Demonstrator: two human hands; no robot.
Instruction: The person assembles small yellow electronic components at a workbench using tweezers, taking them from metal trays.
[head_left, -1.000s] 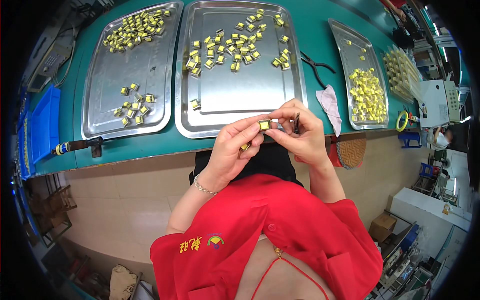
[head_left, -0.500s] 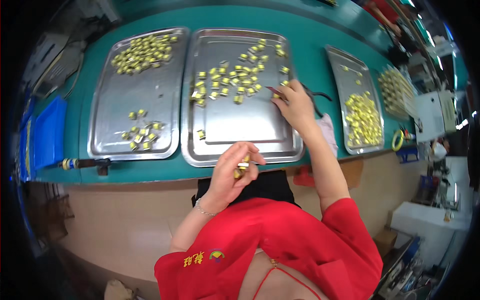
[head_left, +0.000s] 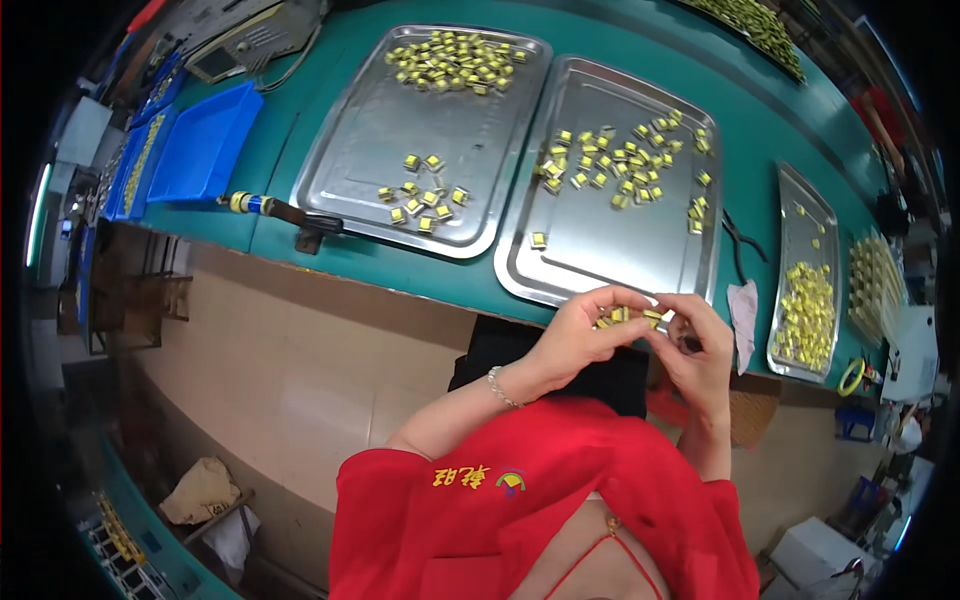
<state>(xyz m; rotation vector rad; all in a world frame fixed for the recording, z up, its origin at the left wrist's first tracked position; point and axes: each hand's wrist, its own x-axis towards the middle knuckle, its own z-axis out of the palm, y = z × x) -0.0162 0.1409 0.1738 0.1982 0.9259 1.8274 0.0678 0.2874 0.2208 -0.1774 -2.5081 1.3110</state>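
Observation:
My left hand [head_left: 588,332] curls around several small yellow-taped transformers [head_left: 612,316], just in front of the near edge of the middle tray. Fingertips of my right hand [head_left: 698,345] meet it and pinch one small transformer [head_left: 656,318] with a silvery side; the fingers partly hide it. Beyond my hands, the middle metal tray [head_left: 610,270] carries many like transformers [head_left: 622,165], mostly in its far half. A left metal tray [head_left: 350,150] bears a dense heap [head_left: 455,62] at its far end and a loose group [head_left: 425,200] nearer.
Black-handled pliers [head_left: 745,245] and a pink cloth [head_left: 742,318] lie right of the middle tray. Further right is a tray [head_left: 775,335] of yellow parts [head_left: 808,305]. At left are a blue bin [head_left: 208,145] and a dark-handled tool [head_left: 290,215] at the green table's [head_left: 275,235] edge.
My right hand has come back from the middle tray's right side to my left hand, now pinching a transformer. A thin dark red thing near its fingers no longer shows. The view has turned left.

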